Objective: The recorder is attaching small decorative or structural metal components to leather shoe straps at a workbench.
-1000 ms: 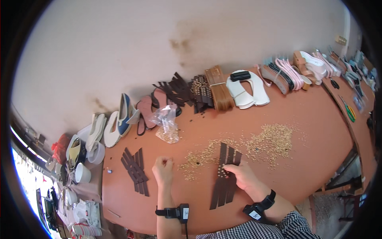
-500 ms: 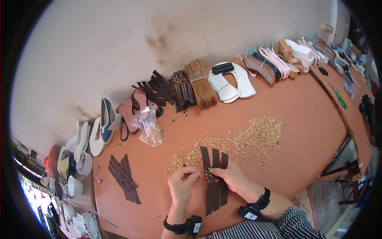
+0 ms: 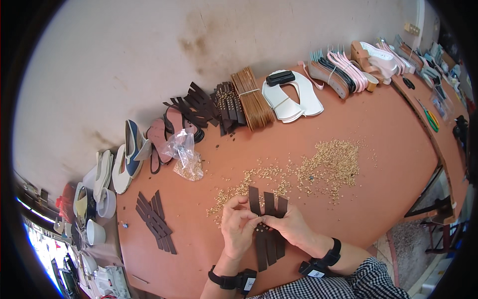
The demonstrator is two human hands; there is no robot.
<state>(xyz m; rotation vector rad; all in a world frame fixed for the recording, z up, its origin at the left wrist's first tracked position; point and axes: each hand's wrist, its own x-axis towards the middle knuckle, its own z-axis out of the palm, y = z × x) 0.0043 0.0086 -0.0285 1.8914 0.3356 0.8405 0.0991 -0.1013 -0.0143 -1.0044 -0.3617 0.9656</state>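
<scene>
While right fingers (image 3: 272,221) clamp brown straps (image 3: 261,251), left fingers (image 3: 249,217) pinched together, at the straps' studded middle

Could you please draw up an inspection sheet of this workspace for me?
Surface: reddish-brown tabletop, small gold studs scattered loose across its middle.
Job's things: dark brown slit strap piece with studs at its middle, between the hands; a similar strap piece lies to the left.
Clutter: clear plastic bag with gold bits inside; brown strip bundle; white cut-outs; blue shoe; green-handled tool.
Left hand: fingers at the strap piece's middle; whether they pinch a stud is unclear.
Right hand: grips the strap piece, thumb on top.
Cables: none clearly made out.
Surroundings: pale wall with brownish stains.
</scene>
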